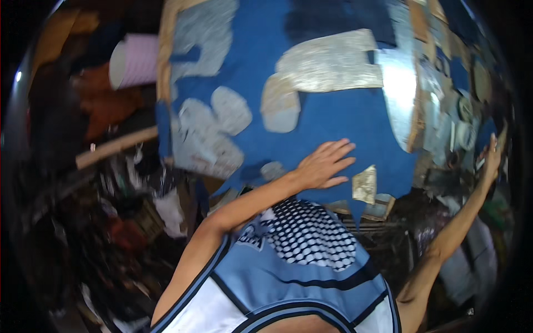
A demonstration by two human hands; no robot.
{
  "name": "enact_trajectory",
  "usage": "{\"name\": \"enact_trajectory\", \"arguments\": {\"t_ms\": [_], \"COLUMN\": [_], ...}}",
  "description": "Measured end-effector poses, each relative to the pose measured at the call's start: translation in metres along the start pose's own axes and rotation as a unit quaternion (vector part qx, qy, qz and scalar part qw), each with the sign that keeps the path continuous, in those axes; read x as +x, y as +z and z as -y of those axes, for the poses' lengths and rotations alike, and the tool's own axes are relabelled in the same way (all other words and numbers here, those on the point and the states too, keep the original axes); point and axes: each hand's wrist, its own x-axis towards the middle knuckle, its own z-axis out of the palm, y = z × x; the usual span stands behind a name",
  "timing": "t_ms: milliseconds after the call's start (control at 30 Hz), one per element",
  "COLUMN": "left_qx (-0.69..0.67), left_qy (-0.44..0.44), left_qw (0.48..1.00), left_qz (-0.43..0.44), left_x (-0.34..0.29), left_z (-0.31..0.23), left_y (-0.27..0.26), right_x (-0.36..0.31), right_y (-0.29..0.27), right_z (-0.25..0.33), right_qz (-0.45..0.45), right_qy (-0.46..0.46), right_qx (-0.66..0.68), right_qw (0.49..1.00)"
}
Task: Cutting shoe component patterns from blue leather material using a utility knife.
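Observation:
My left hand [327, 164] lies palm down on a large blue sheet [344, 122], its fingers spread and nothing in them. Pale grey and silvery-gold curved shapes [333, 64] show across the sheet; whether these are cut-out openings or pieces lying on it, I cannot tell. A small gold patch [364, 185] shows just right of the hand. Stretched out to the far right, my right hand [492, 161] is among cluttered items near a thin tan strip [502, 141]. Its fingers are small and blurred, so any grip is unclear.
The sheet covers a worktable with a wooden edge [165, 55]. Dark fabric [338, 22] lies at the far side. A pink-and-white roll [133, 61] and a wooden bar [116, 147] are at the left. Assorted items, including a round roll [465, 109], crowd the right side.

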Motion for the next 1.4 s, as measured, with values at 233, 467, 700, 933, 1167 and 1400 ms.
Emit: {"name": "enact_trajectory", "arguments": {"t_ms": [233,467,700,933,1167,1400], "left_qx": [-0.030,0.076,-0.029,0.013,0.181,0.228], "left_qy": [0.041,-0.144,0.128,0.164,-0.042,-0.117], "left_qw": [0.992,0.926,0.971,0.958,0.930,0.949], "left_qz": [-0.117,-0.340,-0.201,-0.235,-0.319,-0.185], "left_x": [-0.035,-0.148,-0.138,-0.151,-0.178,-0.156], "left_z": [0.009,0.053,-0.026,0.018,0.141,0.260], "left_y": [-0.011,-0.154,-0.132,-0.153,-0.233,-0.258], "right_x": [-0.204,-0.469,-0.578,-0.589,-0.561,-0.544], "right_y": [0.136,0.258,0.413,0.461,0.503,0.578], "right_z": [0.070,0.141,0.168,0.215,0.231,0.239], "right_qz": [0.156,0.290,0.312,0.301,0.251,0.253], "right_qy": [-0.157,-0.020,-0.406,-0.368,-0.447,-0.475], "right_qx": [-0.036,0.023,-0.070,-0.217,-0.182,-0.182], "right_qw": [0.974,0.956,0.856,0.853,0.839,0.823]}}
